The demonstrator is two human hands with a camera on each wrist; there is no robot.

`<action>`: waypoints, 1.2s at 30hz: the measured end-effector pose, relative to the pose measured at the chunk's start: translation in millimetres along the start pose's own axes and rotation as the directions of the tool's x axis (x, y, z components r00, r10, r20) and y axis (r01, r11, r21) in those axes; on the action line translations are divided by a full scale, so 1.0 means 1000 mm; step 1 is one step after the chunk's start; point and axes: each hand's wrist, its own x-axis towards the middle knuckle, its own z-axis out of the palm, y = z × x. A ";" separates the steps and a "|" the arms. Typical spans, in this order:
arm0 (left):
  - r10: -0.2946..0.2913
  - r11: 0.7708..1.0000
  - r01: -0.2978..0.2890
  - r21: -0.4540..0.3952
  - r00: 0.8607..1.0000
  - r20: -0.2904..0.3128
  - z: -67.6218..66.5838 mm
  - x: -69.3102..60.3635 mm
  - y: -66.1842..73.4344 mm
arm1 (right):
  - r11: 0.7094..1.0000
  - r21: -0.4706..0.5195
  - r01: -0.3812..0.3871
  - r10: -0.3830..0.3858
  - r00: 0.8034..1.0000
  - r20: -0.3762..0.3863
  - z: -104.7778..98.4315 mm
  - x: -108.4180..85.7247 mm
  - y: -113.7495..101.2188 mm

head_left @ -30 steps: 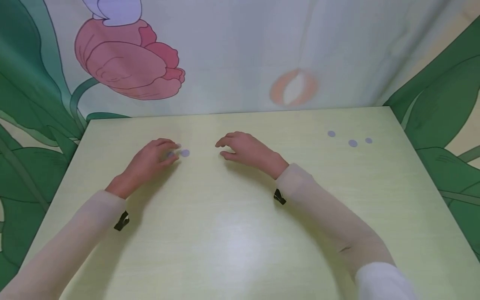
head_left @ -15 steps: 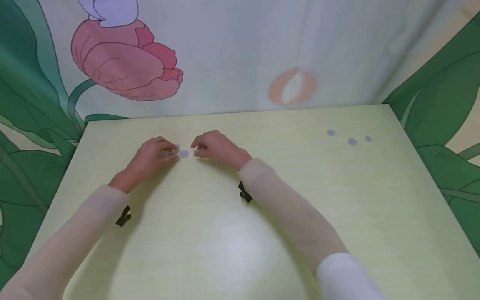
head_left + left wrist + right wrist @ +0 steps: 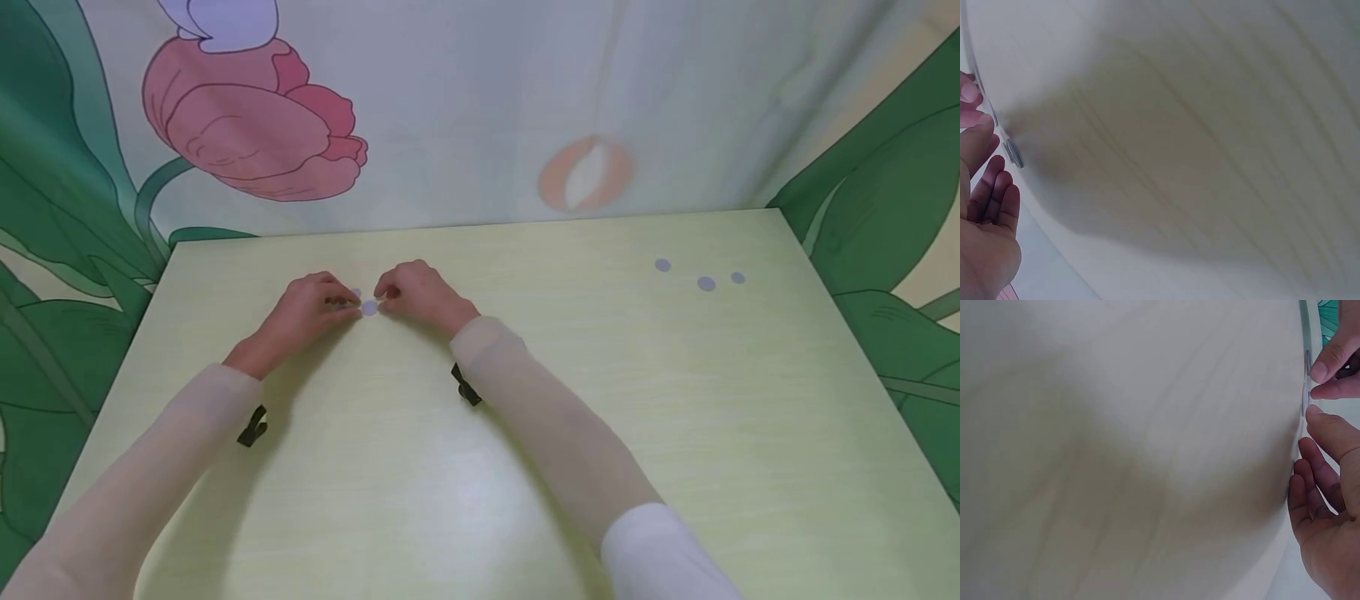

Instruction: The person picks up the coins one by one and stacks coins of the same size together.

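Observation:
Small flat pale-lilac discs lie in two groups on the table (image 3: 480,417). My left hand (image 3: 300,312) is beside the left group, its fingers loosely curved, thumb and index apart around a partly hidden disc. My right hand (image 3: 422,293) comes in from the other side with bent fingers, its fingertips beside the front disc (image 3: 369,308). Behind that one, a smaller disc (image 3: 356,292) shows between the hands. In the right wrist view a disc (image 3: 1305,400) stands out edge-on between both hands' fingertips. Contact with the fingertips is hard to tell.
At the back right lie three more lilac discs, the middle one (image 3: 706,284) nearest me. A white curtain (image 3: 465,108) printed with a pink flower hangs behind the table's far edge. Green leaf-patterned cloth (image 3: 892,250) borders both sides.
My right hand has moved left across the table to the left group of discs, its fingers closing in. My left hand has stayed nearly in place, with its fingertips drawn slightly nearer together.

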 end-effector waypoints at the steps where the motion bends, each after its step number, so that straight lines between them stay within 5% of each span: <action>1: 0.007 1.000 -0.007 0.002 1.000 0.000 0.000 0.000 0.000 | 1.000 -0.006 -0.004 0.004 1.000 0.002 0.001 0.001 -0.001; 10: 0.052 0.999 -0.052 -0.005 0.999 0.007 0.001 0.001 -0.001 | 0.999 -0.052 0.008 -0.008 1.000 0.002 0.008 0.006 -0.003; 28: 0.034 0.999 -0.035 0.022 0.998 0.045 0.002 0.006 0.003 | 0.976 -0.176 0.127 -0.120 0.992 0.051 0.003 0.010 -0.008; 36: 0.047 0.999 -0.047 0.002 0.998 0.052 0.001 0.007 0.004 | 0.967 -0.220 0.126 -0.109 0.990 0.089 0.003 0.012 -0.009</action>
